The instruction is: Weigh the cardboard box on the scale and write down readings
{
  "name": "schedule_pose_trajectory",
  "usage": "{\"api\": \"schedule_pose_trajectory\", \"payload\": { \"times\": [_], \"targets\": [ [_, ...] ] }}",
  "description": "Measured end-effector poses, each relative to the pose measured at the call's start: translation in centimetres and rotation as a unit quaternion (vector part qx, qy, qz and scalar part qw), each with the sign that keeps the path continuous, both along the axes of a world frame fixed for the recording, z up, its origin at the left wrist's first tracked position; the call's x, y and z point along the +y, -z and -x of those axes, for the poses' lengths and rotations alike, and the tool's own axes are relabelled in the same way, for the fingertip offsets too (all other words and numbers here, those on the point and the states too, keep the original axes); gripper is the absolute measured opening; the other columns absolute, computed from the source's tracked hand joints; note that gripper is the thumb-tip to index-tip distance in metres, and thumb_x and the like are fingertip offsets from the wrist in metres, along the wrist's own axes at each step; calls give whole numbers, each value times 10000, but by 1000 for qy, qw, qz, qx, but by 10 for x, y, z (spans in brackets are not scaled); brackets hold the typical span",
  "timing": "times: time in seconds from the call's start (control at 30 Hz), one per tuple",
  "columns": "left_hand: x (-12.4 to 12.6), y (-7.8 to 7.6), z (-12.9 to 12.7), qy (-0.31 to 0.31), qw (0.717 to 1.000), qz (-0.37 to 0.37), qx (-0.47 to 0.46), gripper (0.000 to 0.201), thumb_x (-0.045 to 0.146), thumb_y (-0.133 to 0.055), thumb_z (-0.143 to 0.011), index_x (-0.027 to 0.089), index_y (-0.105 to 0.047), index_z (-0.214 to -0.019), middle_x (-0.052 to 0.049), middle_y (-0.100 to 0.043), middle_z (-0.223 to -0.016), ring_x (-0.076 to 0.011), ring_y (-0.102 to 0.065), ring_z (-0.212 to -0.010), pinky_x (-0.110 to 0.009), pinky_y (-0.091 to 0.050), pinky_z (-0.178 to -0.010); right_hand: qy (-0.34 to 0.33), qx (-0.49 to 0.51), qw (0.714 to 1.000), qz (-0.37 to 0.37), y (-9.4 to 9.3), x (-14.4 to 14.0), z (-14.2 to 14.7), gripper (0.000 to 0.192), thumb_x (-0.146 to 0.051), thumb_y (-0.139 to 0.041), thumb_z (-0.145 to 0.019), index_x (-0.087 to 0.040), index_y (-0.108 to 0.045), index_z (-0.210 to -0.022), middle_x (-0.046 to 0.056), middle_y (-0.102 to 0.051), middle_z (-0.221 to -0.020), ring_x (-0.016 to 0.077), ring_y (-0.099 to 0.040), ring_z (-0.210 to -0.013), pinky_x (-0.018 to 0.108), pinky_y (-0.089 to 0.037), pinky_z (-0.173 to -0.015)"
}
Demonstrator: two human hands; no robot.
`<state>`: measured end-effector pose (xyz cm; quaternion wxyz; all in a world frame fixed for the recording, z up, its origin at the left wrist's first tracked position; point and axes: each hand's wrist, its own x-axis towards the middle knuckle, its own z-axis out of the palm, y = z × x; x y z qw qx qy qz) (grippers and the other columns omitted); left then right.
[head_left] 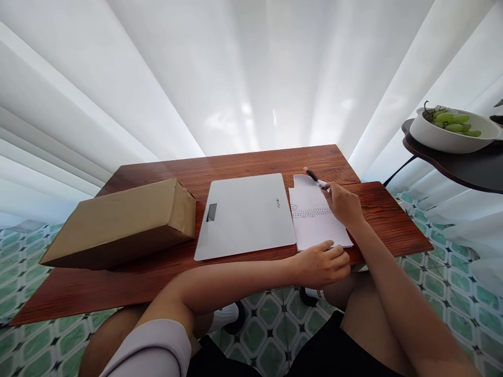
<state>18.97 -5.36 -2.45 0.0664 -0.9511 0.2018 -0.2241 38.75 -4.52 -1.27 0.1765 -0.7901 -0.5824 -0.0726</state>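
Observation:
My right hand (344, 203) is closed around a black-and-white pen (313, 176), its far end pointing up and to the left over the papers. Below it lie white sheets of paper (316, 230), the top one with several rows of small dark marks I cannot read. My left hand (323, 263) reaches across to the near edge of the sheets, fingers apart and slightly bent, with nothing seen in it. Just left of the papers is a flat white scale (245, 214) with a small dark display.
A brown cardboard box (126, 217) occupies the left of the wooden table (231, 163). At the right, a white bowl (440, 135) of green grapes (456, 121) sits on a dark stand (471, 167). White curtains (251, 68) hang behind the table's far edge.

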Motion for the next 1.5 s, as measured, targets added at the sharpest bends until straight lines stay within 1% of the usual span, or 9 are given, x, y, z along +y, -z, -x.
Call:
{"api": "schedule_pose_trajectory", "payload": {
  "times": [0.2,0.33,0.53,0.73,0.83,0.97,1.03,1.27,1.5],
  "targets": [
    [0,0,1,-4,1000,25,13,256,129,-405,-992,107,-649,-1064,-115,-624,-1054,-241,-572,-985,-396,-437,-845,24,111,985,-132,-2,-8,1,191,-398,-495,-948,-207,-504,-964,34,-634,-699,224,-597,-598,305,-343,-565],
    [0,0,1,-6,999,27,16,251,136,-404,-992,111,-643,-1063,-121,-623,-1069,-243,-569,-981,-391,-432,-828,0,249,950,-187,-3,-10,2,169,-350,-553,-870,-237,-433,-831,-8,-554,-641,168,-493,-530,306,-389,-589],
    [0,2,1,-16,999,27,13,200,179,-477,-977,120,-640,-1078,-130,-611,-1105,-257,-558,-1032,-388,-428,-830,-23,448,884,-130,2,-10,-9,172,-395,-441,-921,-234,-482,-964,-12,-630,-602,170,-574,-478,257,-445,-450],
    [0,1,1,-19,999,30,23,195,162,-509,-938,114,-636,-1077,-129,-603,-1093,-255,-554,-1017,-383,-430,-811,-59,500,858,-103,6,-15,-3,446,-576,-436,-946,-198,-588,-765,7,-590,-528,135,-522,-421,246,-436,-416],
    [0,1,1,-24,999,35,29,210,162,-484,-948,115,-632,-1089,-124,-597,-1100,-255,-551,-1025,-383,-430,-805,-81,503,857,-82,6,-16,6,511,-612,-389,-961,-196,-617,-769,22,-624,-554,149,-558,-444,262,-462,-435],
    [0,2,1,-27,999,31,23,202,169,-495,-948,118,-635,-1085,-127,-598,-1088,-258,-553,-1024,-374,-424,-781,-90,467,876,-76,6,-17,15,435,-579,-660,-840,-215,-529,-639,-16,-572,-508,128,-513,-431,243,-410,-427],
    [0,3,1,-27,999,29,24,205,171,-487,-951,121,-637,-1081,-128,-597,-1088,-258,-552,-1029,-372,-421,-778,-86,449,885,-85,7,-18,18,459,-549,-720,-796,-224,-460,-600,-39,-515,-468,113,-464,-404,237,-368,-412],
    [-1,1,1,-31,998,34,42,256,164,-409,-981,130,-628,-1110,-124,-592,-1126,-252,-535,-1054,-369,-421,-782,-78,438,893,-63,9,-20,23,421,-542,-471,-952,-223,-550,-690,-34,-534,-446,123,-465,-342,235,-366,-356],
    [0,0,1,-24,997,48,56,233,158,-423,-964,112,-609,-1095,-119,-586,-1116,-260,-537,-1036,-377,-428,-771,-86,382,918,-69,6,-22,20,371,-481,-709,-843,-236,-520,-640,-35,-570,-476,146,-548,-398,257,-408,-413]
  ]
}}
